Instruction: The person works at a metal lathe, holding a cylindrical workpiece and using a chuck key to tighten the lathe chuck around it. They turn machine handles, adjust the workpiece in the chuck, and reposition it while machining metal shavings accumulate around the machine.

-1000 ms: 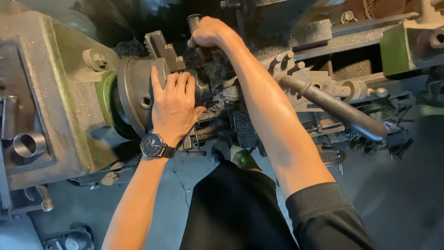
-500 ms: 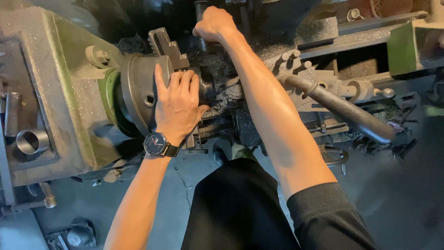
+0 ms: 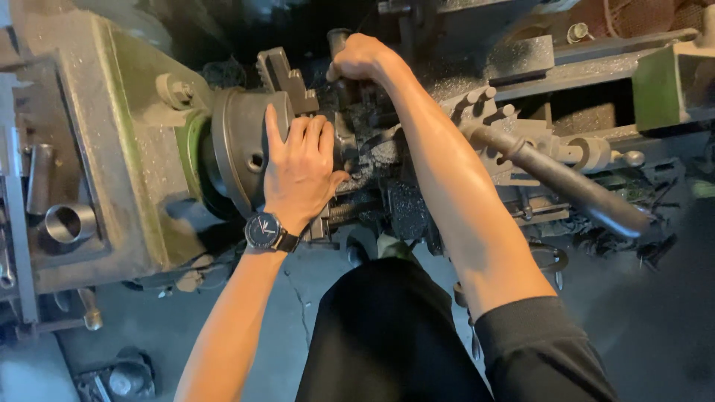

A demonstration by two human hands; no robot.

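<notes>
Left hand flat and open against the lathe chuck on the green headstock, right hand closed round a dark chuck key above the jaws, chuck-setting seemingly underway, unfinished.

The person wears a black short-sleeved shirt; its sleeve ends above the elbow, so both forearms are bare. On the wrist of the left hand is a wristwatch with round dark dial and dark strap. The right hand has nothing on it. The trousers are black.
</notes>
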